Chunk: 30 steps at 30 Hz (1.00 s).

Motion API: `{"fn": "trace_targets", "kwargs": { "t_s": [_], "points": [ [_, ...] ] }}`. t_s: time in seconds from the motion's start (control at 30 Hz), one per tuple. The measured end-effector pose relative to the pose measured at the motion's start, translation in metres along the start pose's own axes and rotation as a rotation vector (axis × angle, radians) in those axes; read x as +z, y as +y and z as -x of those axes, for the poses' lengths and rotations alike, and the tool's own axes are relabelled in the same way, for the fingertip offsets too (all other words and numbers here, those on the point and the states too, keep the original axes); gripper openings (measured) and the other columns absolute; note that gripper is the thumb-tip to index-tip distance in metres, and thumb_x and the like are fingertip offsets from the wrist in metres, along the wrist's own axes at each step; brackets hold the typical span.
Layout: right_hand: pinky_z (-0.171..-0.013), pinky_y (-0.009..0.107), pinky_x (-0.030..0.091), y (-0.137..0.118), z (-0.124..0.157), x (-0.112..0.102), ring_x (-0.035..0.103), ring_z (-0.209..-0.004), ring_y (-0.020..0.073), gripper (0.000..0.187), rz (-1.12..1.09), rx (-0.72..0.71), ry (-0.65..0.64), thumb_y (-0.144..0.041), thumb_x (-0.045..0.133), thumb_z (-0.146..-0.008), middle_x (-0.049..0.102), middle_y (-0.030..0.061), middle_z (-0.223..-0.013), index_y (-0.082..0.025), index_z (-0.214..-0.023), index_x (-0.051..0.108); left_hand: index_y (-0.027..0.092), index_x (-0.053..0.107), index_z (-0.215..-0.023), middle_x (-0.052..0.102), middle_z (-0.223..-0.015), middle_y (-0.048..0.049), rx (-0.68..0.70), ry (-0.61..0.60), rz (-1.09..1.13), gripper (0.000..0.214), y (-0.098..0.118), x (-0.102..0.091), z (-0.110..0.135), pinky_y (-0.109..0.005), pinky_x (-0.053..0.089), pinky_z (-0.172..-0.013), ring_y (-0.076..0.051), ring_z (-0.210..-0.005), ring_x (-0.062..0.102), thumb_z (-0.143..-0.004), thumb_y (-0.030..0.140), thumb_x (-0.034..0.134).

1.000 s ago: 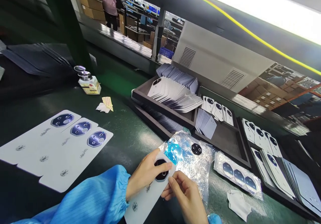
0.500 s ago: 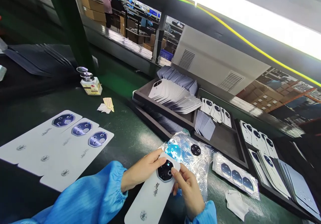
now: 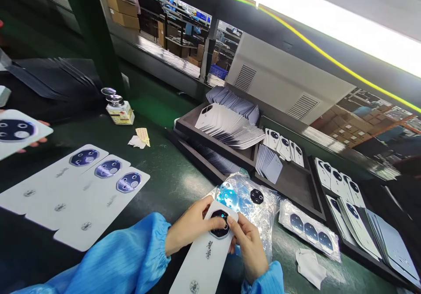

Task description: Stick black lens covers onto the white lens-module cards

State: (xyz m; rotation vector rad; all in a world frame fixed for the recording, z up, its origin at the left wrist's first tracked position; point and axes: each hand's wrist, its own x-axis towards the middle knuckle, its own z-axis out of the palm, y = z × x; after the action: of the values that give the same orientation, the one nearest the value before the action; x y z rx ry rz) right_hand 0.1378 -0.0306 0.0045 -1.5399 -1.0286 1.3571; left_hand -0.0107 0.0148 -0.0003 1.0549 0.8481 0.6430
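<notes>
White panel [image 3: 204, 261], left grip [image 3: 190, 224] and right grip [image 3: 248, 243] clasping its top end, finger placement underneath unclear

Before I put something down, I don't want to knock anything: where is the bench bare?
The bench is bare between the three white panels and the dark trays, and between the bottle and those trays. It is crowded beyond the right hand: the clear bag, wrapped packet and trays sit close together.

Open tabletop [image 3: 171, 173] runs between white panels [image 3: 75, 197] and a plastic bag [image 3: 259, 219]; stacked trays [image 3: 213, 147] block the way beyond.
</notes>
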Motion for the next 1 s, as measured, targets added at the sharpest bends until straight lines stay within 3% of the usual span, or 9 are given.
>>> {"fn": "trace_targets", "kwargs": {
  "t_s": [0.17, 0.37, 0.57, 0.7, 0.87, 1.0],
  "points": [
    [-0.042, 0.021, 0.035, -0.002, 0.002, -0.007, 0.044, -0.04, 0.0075, 0.055, 0.006, 0.007, -0.019, -0.07, 0.066, -0.067, 0.05, -0.0059, -0.048, -0.017, -0.073, 0.054, 0.022, 0.05, -0.105, 0.059, -0.081, 0.0032, -0.072, -0.074, -0.116, 0.037, 0.003, 0.002, 0.01, -0.026, 0.046, -0.058, -0.017, -0.071, 0.057, -0.069, 0.022, 0.06],
    [-0.04, 0.02, 0.033, 0.006, -0.001, -0.012, 0.043, -0.038, 0.007, 0.054, 0.025, 0.018, -0.067, -0.07, 0.063, -0.07, 0.049, -0.0068, -0.045, -0.018, -0.073, 0.052, 0.02, 0.053, -0.094, 0.057, -0.082, 0.0021, -0.018, -0.111, -0.23, 0.024, 0.004, -0.006, 0.008, -0.027, 0.045, -0.064, -0.018, -0.077, 0.056, -0.07, 0.021, 0.058],
    [-0.041, 0.02, 0.033, 0.007, -0.001, -0.015, 0.042, -0.038, 0.0058, 0.055, 0.014, 0.026, -0.075, -0.07, 0.064, -0.069, 0.049, -0.0072, -0.047, -0.017, -0.076, 0.053, 0.018, 0.055, -0.091, 0.063, -0.083, -0.0009, -0.01, -0.246, 0.023, 0.029, 0.004, -0.013, 0.003, -0.028, 0.045, -0.069, -0.019, -0.079, 0.06, -0.069, 0.034, 0.067],
    [-0.043, 0.021, 0.034, 0.003, 0.001, -0.014, 0.042, -0.039, 0.0062, 0.058, 0.017, 0.03, -0.087, -0.073, 0.064, -0.066, 0.05, -0.0065, -0.048, -0.017, -0.076, 0.053, 0.017, 0.057, -0.086, 0.066, -0.08, -0.0022, -0.052, -0.229, 0.025, 0.034, 0.005, -0.014, 0.001, -0.028, 0.045, -0.066, -0.019, -0.075, 0.061, -0.071, 0.045, 0.067],
    [-0.046, 0.022, 0.035, -0.005, 0.006, -0.011, 0.043, -0.042, 0.0075, 0.061, 0.055, 0.049, -0.129, -0.078, 0.059, -0.065, 0.05, -0.0064, -0.045, -0.018, -0.075, 0.05, 0.018, 0.052, -0.073, 0.058, -0.064, 0.0021, -0.063, -0.101, -0.08, 0.042, 0.002, -0.013, -0.002, -0.025, 0.038, -0.055, -0.014, -0.06, 0.052, -0.077, 0.059, 0.057],
    [-0.048, 0.022, 0.037, -0.008, 0.01, -0.008, 0.044, -0.044, 0.0083, 0.062, 0.088, 0.056, -0.198, -0.08, 0.054, -0.066, 0.05, -0.0059, -0.047, -0.019, -0.076, 0.05, 0.017, 0.055, -0.079, 0.062, -0.071, 0.0008, -0.023, -0.094, -0.069, 0.043, 0.004, -0.012, -0.001, -0.027, 0.043, -0.061, -0.017, -0.068, 0.057, -0.074, 0.06, 0.061]
  ]
}}
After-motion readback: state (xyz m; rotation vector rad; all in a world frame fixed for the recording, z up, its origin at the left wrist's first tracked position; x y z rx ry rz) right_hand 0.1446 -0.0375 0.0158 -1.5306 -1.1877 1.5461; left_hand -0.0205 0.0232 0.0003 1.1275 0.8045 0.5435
